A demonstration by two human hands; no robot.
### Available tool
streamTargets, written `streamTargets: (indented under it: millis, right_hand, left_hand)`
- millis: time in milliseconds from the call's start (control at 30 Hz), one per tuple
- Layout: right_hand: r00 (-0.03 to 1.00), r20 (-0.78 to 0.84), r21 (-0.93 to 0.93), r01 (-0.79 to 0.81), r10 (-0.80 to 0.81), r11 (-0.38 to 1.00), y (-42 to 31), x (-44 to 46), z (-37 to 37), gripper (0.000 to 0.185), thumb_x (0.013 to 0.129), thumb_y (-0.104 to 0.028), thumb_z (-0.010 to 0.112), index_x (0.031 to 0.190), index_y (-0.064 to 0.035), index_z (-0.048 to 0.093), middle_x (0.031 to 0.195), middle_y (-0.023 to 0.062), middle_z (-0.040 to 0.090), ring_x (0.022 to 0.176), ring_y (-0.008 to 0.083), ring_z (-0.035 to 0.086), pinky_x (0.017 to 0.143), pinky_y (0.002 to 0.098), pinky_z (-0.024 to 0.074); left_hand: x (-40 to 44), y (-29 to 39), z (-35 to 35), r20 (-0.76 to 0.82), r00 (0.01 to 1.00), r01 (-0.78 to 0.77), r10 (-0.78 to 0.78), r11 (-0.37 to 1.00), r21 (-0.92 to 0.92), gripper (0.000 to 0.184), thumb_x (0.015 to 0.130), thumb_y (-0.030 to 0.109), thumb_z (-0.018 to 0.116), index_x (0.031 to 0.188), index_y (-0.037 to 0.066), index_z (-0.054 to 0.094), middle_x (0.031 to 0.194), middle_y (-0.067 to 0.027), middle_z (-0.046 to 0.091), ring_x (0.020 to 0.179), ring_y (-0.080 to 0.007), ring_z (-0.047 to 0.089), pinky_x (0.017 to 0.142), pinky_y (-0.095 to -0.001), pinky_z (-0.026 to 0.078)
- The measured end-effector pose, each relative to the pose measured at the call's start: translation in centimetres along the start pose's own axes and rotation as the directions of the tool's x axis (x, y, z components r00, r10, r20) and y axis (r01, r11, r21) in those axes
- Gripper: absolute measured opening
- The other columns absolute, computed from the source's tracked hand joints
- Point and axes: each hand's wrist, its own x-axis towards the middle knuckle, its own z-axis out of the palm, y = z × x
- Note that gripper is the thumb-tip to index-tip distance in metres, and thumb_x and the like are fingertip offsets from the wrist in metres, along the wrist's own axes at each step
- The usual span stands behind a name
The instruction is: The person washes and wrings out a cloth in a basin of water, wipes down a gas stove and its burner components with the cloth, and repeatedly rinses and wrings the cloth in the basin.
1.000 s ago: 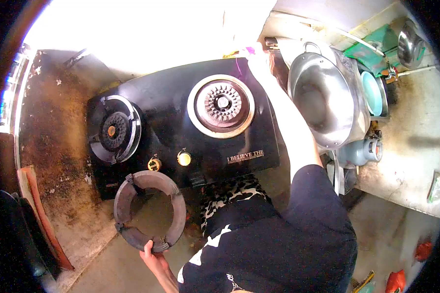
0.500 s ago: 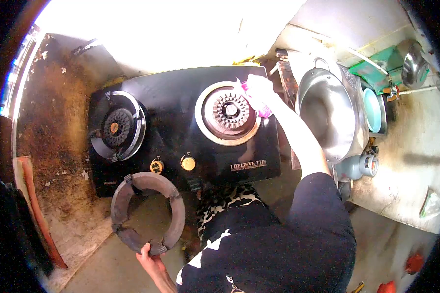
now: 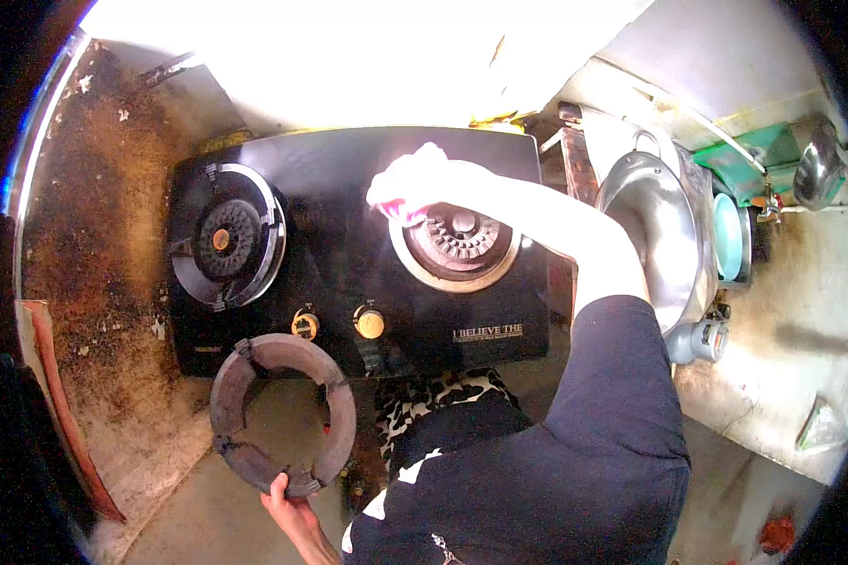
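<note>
i have the left grip (image 3: 295, 518) pinching the dark ring (image 3: 342, 421) by its rim, in front of the stove (image 3: 322, 226), likely to leave the right burner (image 3: 462, 250) bare; the right grip (image 3: 413, 176), glare-washed, holds pink cloth (image 3: 407, 211) at that burner's edge.

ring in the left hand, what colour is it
The ring is dark grey with a brownish tint, best seen in the head view.

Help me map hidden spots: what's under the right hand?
A pink cloth shows under the right hand, at the upper-left edge of the right burner. What they cover cannot be seen.
</note>
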Motion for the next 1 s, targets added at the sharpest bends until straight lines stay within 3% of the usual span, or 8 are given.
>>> streamTargets:
  millis: [67,300,433,533,567,667,933,1000]
  right_hand:
    - [0.971,0.107,-0.146,0.227,-0.213,0.963,-0.6,0.5,1.1,0.015,0.068,-0.007,0.057,0.083,-0.0076,0.054,0.077,0.0074,0.056,0.075,0.021,0.057,0.059,0.035,0.0467]
    - [0.887,-0.125,0.223,0.461,-0.444,0.859,-3.4,0.0,7.9,0.012,0.068,-0.009,0.058,0.078,-0.0067,0.051,0.073,0.0087,0.052,0.071,0.0238,0.055,0.061,0.0358,0.0462]
    - [0.78,-0.583,0.232,0.427,-0.226,0.874,-6.2,2.3,10.7,0.012,0.07,-0.012,0.058,0.076,-0.0065,0.05,0.073,0.0101,0.051,0.067,0.0266,0.053,0.062,0.0376,0.0457]
    - [0.72,-0.684,0.158,0.304,-0.118,0.94,-6.5,2.5,9.2,0.016,0.071,-0.016,0.059,0.081,-0.0059,0.053,0.077,0.0108,0.051,0.077,0.0271,0.052,0.069,0.0377,0.0443]
    - [0.693,-0.711,0.295,0.138,0.12,0.946,-7.1,2.6,9.0,0.023,0.071,-0.021,0.061,0.087,-0.0059,0.054,0.084,0.011,0.053,0.085,0.0276,0.05,0.075,0.0391,0.0426]
    - [0.721,-0.693,0.087,0.09,-0.005,0.992,-7.6,0.6,10.9,0.031,0.068,-0.018,0.065,0.094,-0.0056,0.055,0.098,0.0103,0.054,0.096,0.0276,0.048,0.083,0.0396,0.0393]
    - [0.697,-0.712,0.313,0.204,0.087,0.927,-10.1,-9.0,15.7,0.017,0.07,0.005,0.05,0.085,-0.0029,0.054,0.087,0.0128,0.055,0.087,0.0298,0.053,0.078,0.0372,0.0429]
    - [0.711,-0.69,0.355,0.173,0.133,0.919,-10.8,-12.3,16.7,0.016,0.07,0.007,0.049,0.082,-0.0033,0.053,0.085,0.0108,0.056,0.086,0.0289,0.054,0.079,0.0378,0.0428]
  left_hand:
    - [-0.1,-0.2,-0.2,-0.033,0.999,0.002,-0.003,1.0,-0.023,0.03,0.073,0.01,0.056,0.101,0.004,0.047,0.084,-0.0054,0.057,0.068,-0.0182,0.059,0.043,-0.0305,0.046]
    - [-0.6,0.0,0.4,-0.093,0.996,0.007,-0.005,1.0,0.02,0.026,0.073,0.012,0.058,0.096,0.005,0.047,0.085,-0.0062,0.057,0.066,-0.0183,0.058,0.045,-0.0307,0.046]
    - [-1.1,0.6,1.4,-0.09,0.996,-0.006,0.006,1.0,0.006,0.021,0.073,0.009,0.053,0.092,0.002,0.046,0.076,-0.0063,0.054,0.059,-0.019,0.056,0.039,-0.0335,0.043]
    - [-1.8,1.2,2.8,-0.116,0.993,-0.032,0.029,0.999,-0.029,0.02,0.073,0.008,0.053,0.091,0.002,0.046,0.075,-0.0065,0.054,0.057,-0.0194,0.055,0.038,-0.0336,0.042]
    - [-2.0,1.3,3.1,-0.125,0.99,-0.067,0.059,0.996,-0.063,0.02,0.073,0.008,0.053,0.091,0.002,0.046,0.074,-0.0066,0.054,0.057,-0.0195,0.055,0.038,-0.0336,0.042]
    - [-1.4,0.7,1.8,-0.056,0.997,-0.059,0.056,0.997,-0.04,0.022,0.073,0.007,0.053,0.093,0.002,0.046,0.076,-0.0069,0.054,0.06,-0.0194,0.056,0.04,-0.0334,0.042]
    - [-1.9,1.1,1.2,-0.103,0.995,-0.018,0.009,0.996,-0.086,0.024,0.073,0.005,0.056,0.094,0.002,0.045,0.077,-0.0074,0.055,0.062,-0.0193,0.057,0.041,-0.0344,0.045]
    - [-1.2,0.8,0.2,0.078,0.997,-0.014,0.021,0.996,-0.089,0.026,0.073,0.006,0.056,0.096,0.002,0.045,0.079,-0.0075,0.055,0.063,-0.0197,0.057,0.04,-0.0348,0.045]
